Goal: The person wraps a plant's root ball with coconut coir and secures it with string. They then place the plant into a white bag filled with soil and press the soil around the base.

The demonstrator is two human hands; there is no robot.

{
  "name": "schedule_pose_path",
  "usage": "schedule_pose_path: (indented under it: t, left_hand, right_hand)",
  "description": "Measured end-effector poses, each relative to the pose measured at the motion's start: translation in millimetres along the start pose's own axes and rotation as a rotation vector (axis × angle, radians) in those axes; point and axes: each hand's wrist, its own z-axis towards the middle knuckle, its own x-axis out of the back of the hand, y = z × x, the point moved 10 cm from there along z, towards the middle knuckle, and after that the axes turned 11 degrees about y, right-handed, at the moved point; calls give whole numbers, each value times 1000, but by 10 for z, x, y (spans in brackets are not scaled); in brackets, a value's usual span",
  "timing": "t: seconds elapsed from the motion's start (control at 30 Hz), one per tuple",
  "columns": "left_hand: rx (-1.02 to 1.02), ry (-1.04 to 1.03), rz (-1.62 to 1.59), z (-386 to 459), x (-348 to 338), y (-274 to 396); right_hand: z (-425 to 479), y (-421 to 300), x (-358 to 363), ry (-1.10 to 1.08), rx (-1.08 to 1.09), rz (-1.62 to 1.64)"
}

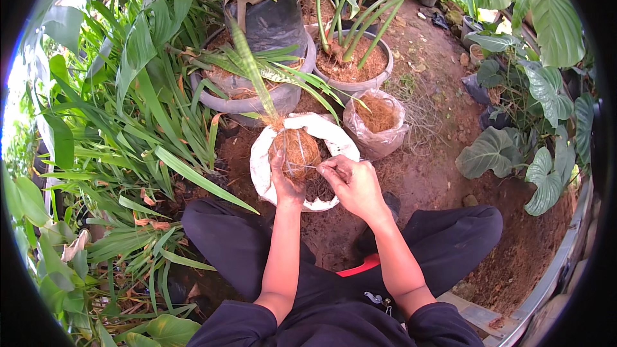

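Note:
My left hand [288, 185] holds a round ball of brown coconut fibre [300, 151] from its left and lower side. Pale string wraps around the ball. A long mottled green leaf, like a snake plant's [253, 70], rises from the ball's upper left. At the ball's lower right, my right hand [344, 178] pinches a strand of the pale string [308, 167] between thumb and fingertips. Beneath the ball is a white sack with a rolled rim [260, 164], holding dark soil [320, 189].
A clear plastic bag of loose coconut fibre [378, 113] stands right of the sack. Large grey pots [284, 96] with plants stand beyond. Dense strappy leaves [159, 120] crowd the left. A red object [361, 266] lies between the legs. A metal edge [554, 277] curves along the lower right.

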Motion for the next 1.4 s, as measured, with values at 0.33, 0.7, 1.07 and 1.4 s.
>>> schedule_pose_path:
  t: [0.33, 0.7, 1.07, 1.4]
  left_hand:
    - [-49, 73, -76, 17, 88, 32]
    - [68, -99, -185, -78, -160, 168]
    - [234, -220, -335, -205, -276, 133]
    - [495, -588, -499, -369, -486, -71]
  right_hand:
    - [-6, -112, 20, -149, 18, -102]
    - [-211, 348, -611, -316, -266, 366]
    - [-18, 127, -210, -113, -20, 124]
    - [26, -208, 88, 64, 305, -9]
